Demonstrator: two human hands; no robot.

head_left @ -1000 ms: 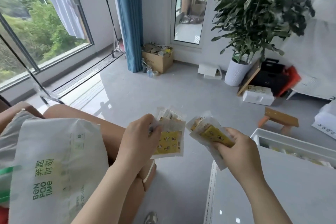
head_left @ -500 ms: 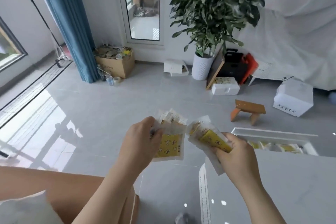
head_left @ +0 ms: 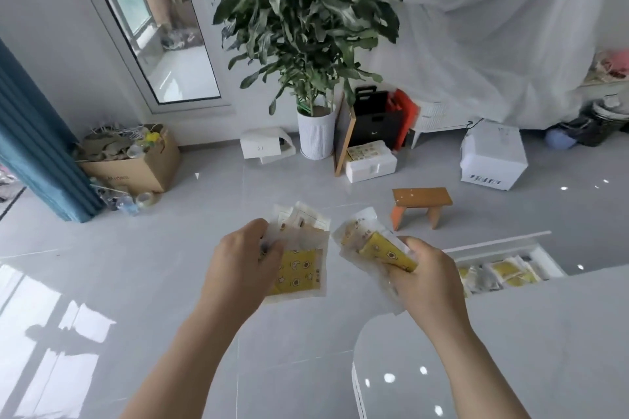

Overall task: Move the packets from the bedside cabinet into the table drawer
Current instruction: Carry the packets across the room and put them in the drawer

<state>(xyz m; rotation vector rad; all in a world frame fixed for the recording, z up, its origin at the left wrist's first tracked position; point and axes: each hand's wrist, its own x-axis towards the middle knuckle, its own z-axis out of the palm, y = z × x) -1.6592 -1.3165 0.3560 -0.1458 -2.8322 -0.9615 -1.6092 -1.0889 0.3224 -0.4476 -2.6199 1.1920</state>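
Nearer now, the open drawer [head_left: 497, 242]; left hand [head_left: 243, 264] and right hand [head_left: 430, 281] each grip packets [head_left: 301, 270]; lower them in flat.

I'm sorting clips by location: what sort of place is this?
Most likely a room in a home, not a workshop: a tall potted plant beside a glazed door, a blue curtain, and a cardboard box of odds and ends on the tiled floor.

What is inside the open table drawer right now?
Several clear packets with yellow inserts lie in the drawer. The tabletop covers its near part and the right hand hides its left end, so the full count cannot be told.
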